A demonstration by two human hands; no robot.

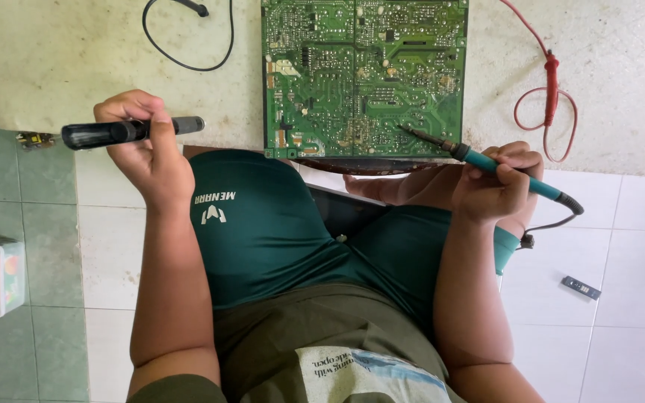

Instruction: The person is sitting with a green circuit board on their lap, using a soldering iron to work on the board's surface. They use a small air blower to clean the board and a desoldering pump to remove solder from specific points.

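Right now my right hand (pixel 498 186) is closed around the teal soldering iron (pixel 487 163), its tip touching the near right corner of the green circuit board (pixel 363 75) lying on the desk (pixel 61 67). My left hand (pixel 147 149) grips a black desoldering pump (pixel 125 132), held left of the board and apart from it. I judge the joint work is under way, with the pump not yet brought in. A red lead (pixel 550 93) coils far right, a black cable (pixel 181 45) far left; neither blocks the board.

Left hand (pixel 147 153) raised in closed grip, right hand (pixel 496 186) in pen-like grip
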